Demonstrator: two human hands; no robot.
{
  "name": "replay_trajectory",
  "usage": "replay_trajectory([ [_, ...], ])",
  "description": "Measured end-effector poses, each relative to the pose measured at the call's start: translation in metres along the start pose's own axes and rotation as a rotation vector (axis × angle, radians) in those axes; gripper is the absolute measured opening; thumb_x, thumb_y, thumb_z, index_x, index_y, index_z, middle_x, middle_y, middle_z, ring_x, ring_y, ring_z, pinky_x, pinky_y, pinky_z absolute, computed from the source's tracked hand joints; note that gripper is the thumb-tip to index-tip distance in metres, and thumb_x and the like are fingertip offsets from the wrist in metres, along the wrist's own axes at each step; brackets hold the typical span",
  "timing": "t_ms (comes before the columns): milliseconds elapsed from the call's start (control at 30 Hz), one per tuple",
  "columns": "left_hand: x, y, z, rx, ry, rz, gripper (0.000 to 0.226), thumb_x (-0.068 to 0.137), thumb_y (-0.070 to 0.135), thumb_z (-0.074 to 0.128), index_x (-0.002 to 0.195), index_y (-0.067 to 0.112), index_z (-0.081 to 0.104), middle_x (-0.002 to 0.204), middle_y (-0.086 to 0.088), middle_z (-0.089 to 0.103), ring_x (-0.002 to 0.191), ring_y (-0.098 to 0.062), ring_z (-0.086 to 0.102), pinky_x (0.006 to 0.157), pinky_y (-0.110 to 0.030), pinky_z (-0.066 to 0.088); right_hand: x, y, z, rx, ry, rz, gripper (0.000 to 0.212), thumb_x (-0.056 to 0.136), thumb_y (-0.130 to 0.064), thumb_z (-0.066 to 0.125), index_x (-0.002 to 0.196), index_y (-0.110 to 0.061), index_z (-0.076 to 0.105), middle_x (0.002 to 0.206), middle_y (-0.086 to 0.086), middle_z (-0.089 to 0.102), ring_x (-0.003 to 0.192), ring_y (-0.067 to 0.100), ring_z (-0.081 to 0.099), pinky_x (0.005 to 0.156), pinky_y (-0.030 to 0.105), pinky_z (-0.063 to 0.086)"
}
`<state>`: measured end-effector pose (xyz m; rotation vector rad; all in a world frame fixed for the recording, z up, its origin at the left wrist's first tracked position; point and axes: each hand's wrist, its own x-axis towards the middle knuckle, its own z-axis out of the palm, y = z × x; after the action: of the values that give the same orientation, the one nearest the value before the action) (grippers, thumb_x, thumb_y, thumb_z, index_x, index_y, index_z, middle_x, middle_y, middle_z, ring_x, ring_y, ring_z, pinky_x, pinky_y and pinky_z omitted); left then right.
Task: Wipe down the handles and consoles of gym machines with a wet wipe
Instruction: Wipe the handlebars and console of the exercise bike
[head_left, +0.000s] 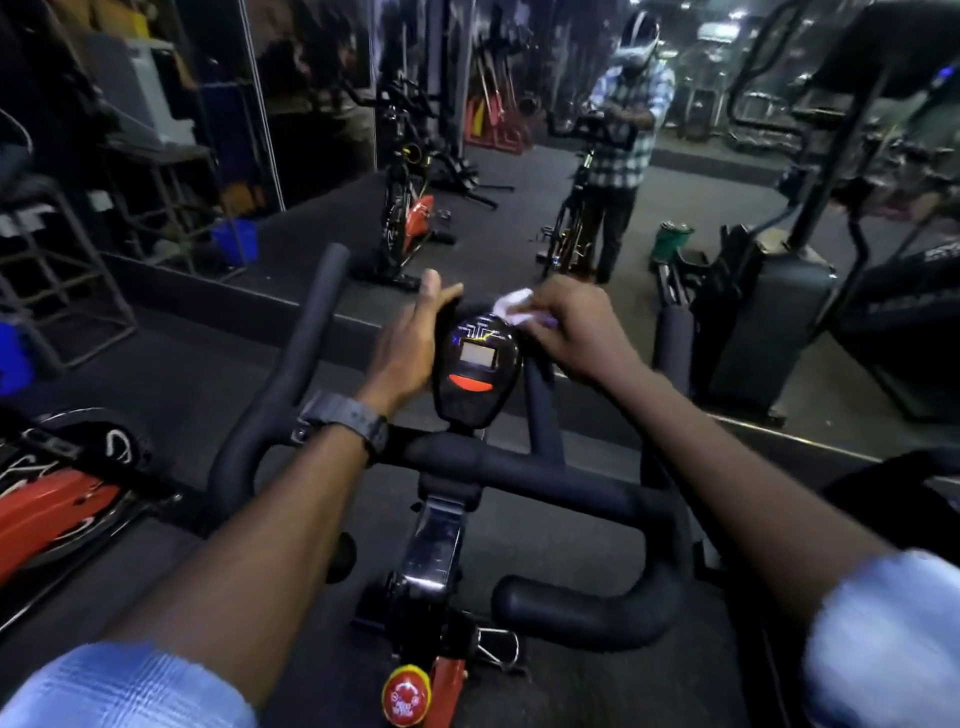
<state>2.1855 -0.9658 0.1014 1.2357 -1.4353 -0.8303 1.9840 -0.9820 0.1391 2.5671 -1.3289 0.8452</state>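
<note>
Right hand (566, 332) grips wet wipe (511, 306) against console (475, 364) top edge. Left hand (410, 343), fingers straight, braces console's left side; handlebar (519, 467) below both.

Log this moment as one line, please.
right hand: wipe on console top | left hand: steadies console side | handlebar: untouched

Console (475, 364) left flank: blocked by the left hand (410, 343) lying flat against it.
Console top right: taken by the right hand (576, 332) with the wipe (511, 306).
Near side: open above the handlebar crossbar (519, 470).
Far side: mirror wall (571, 182) stood close behind.
</note>
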Motion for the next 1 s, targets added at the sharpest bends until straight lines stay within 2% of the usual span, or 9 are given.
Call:
replay_trajectory([
  [167, -0.002, -0.016, 0.000, 0.033, 0.054, 0.136, 0.085, 0.088, 0.077, 0.010, 0.134, 0.030, 0.064, 0.143, 0.009, 0.059, 0.136, -0.004, 0.048, 0.120, -0.035, 0.030, -0.079, -0.012, 0.005, 0.188, 0.058, 0.206, 0.009, 0.085, -0.020, 0.073, 0.078, -0.013, 0.071, 0.069, -0.009, 0.054, 0.064, 0.004, 0.047, 0.059, 0.017, 0.034],
  [267, 0.001, -0.024, 0.006, 0.033, 0.044, 0.181, 0.087, 0.089, 0.082, 0.011, 0.136, 0.029, 0.062, 0.144, 0.012, 0.058, 0.138, -0.003, 0.047, 0.121, -0.037, 0.030, -0.019, -0.006, 0.014, 0.224, 0.189, 0.305, 0.013, 0.088, -0.026, 0.067, 0.085, -0.017, 0.076, 0.082, -0.002, 0.072, 0.077, 0.011, 0.062, 0.069, 0.029, 0.045],
  [333, 0.000, -0.027, 0.007, 0.064, 0.044, 0.215, 0.085, 0.091, 0.079, 0.012, 0.139, 0.027, 0.059, 0.146, 0.011, 0.055, 0.139, -0.003, 0.045, 0.121, -0.037, 0.030, 0.003, 0.002, 0.019, 0.250, 0.202, 0.354, 0.017, 0.092, -0.023, 0.064, 0.101, -0.018, 0.077, 0.101, 0.001, 0.075, 0.094, 0.017, 0.067, 0.081, 0.025, 0.045],
  [400, -0.002, -0.027, 0.005, 0.116, 0.044, 0.239, 0.079, 0.095, 0.071, 0.011, 0.141, 0.026, 0.057, 0.149, 0.011, 0.052, 0.140, -0.003, 0.043, 0.120, -0.037, 0.031, -0.016, 0.000, 0.026, 0.198, 0.200, 0.381, 0.018, 0.095, -0.021, 0.062, 0.104, -0.014, 0.075, 0.099, 0.007, 0.072, 0.093, 0.025, 0.066, 0.079, 0.025, 0.042],
  [533, -0.006, -0.025, 0.004, 0.174, 0.079, 0.291, 0.078, 0.095, 0.066, 0.012, 0.143, 0.023, 0.056, 0.150, 0.008, 0.052, 0.139, -0.005, 0.045, 0.117, -0.028, 0.033, -0.112, -0.020, 0.021, 0.082, 0.139, 0.310, 0.022, 0.095, -0.027, 0.055, 0.094, -0.011, 0.071, 0.079, 0.006, 0.061, 0.074, 0.026, 0.061, 0.069, 0.038, 0.048],
  [633, -0.007, -0.023, 0.005, 0.226, 0.084, 0.320, 0.079, 0.095, 0.062, 0.012, 0.144, 0.018, 0.055, 0.150, 0.004, 0.052, 0.140, -0.007, 0.044, 0.116, -0.026, 0.032, -0.159, -0.045, 0.020, 0.036, 0.078, 0.117, 0.026, 0.089, -0.022, 0.059, 0.112, -0.016, 0.070, 0.089, 0.001, 0.062, 0.079, 0.024, 0.059, 0.069, 0.031, 0.048],
  [733, -0.008, -0.022, 0.007, 0.266, 0.085, 0.356, 0.078, 0.096, 0.060, 0.013, 0.144, 0.015, 0.054, 0.151, 0.002, 0.051, 0.142, -0.009, 0.043, 0.117, -0.029, 0.032, -0.143, -0.047, 0.022, 0.022, -0.022, -0.076, 0.029, 0.091, -0.018, 0.059, 0.117, -0.017, 0.071, 0.094, 0.002, 0.064, 0.081, 0.027, 0.057, 0.068, 0.030, 0.049],
  [867, -0.010, -0.022, 0.005, 0.259, 0.080, 0.368, 0.076, 0.097, 0.060, 0.015, 0.143, 0.016, 0.055, 0.151, 0.002, 0.052, 0.141, -0.009, 0.043, 0.117, -0.030, 0.034, -0.077, -0.021, 0.017, -0.001, 0.065, 0.061, 0.035, 0.088, -0.025, 0.049, 0.109, -0.013, 0.074, 0.088, 0.010, 0.059, 0.078, 0.033, 0.056, 0.069, 0.033, 0.042],
  [1000, -0.010, -0.026, 0.005, 0.207, 0.098, 0.380, 0.072, 0.099, 0.060, 0.019, 0.139, 0.016, 0.059, 0.147, 0.001, 0.055, 0.139, -0.011, 0.047, 0.116, -0.040, 0.037, -0.124, -0.030, 0.021, 0.086, 0.026, 0.081, 0.027, 0.087, -0.021, 0.056, 0.108, -0.018, 0.073, 0.088, 0.005, 0.058, 0.081, 0.027, 0.057, 0.071, 0.032, 0.044],
])
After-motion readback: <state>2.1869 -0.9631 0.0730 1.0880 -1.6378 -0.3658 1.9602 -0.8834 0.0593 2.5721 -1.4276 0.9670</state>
